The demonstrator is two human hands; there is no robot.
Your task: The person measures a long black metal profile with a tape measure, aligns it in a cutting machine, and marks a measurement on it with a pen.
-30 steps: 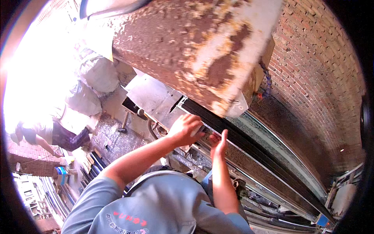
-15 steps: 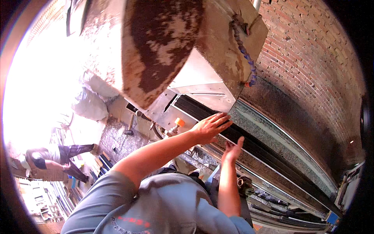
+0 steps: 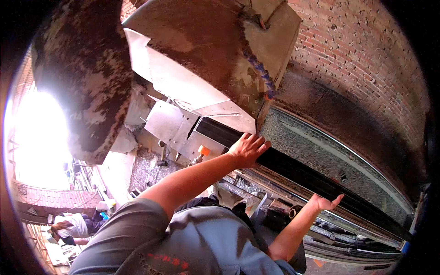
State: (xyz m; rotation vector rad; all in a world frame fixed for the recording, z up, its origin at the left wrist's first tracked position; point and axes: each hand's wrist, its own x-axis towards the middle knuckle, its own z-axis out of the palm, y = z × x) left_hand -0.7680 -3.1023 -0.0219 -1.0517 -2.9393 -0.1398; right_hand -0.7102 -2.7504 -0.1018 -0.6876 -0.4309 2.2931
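- Centrally, black bar (image 3: 298,171) is laid, long axis far L to near R.
- L hand (image 3: 249,150) placed atop it, so nearer; fingers draped across, grip can't be told.
- R hand (image 3: 324,202) held w/ fingers spread by near edge; contact unclear.
- Beyond: rusty machine hood (image 3: 197,50), brick wall (image 3: 353,64).

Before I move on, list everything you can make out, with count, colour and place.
Black bars: count unclear, black, centre to lower right
Machine housing: one, brown and pale, upper centre
Blotched panel: one, dark brown, upper left
Segmented hose: one, mostly blue, on housing
Metal plate: one, silver, left of bars
Knob: one, orange, above left forearm
Mallet: one, dark head, left of knob
Brick wall: one, reddish, upper right
Co-worker: one, pale top, lower left
Shirt: one, grey-blue, lower centre
Left hand: one, bare, on bars
Right hand: one, bare, at bars' near edge
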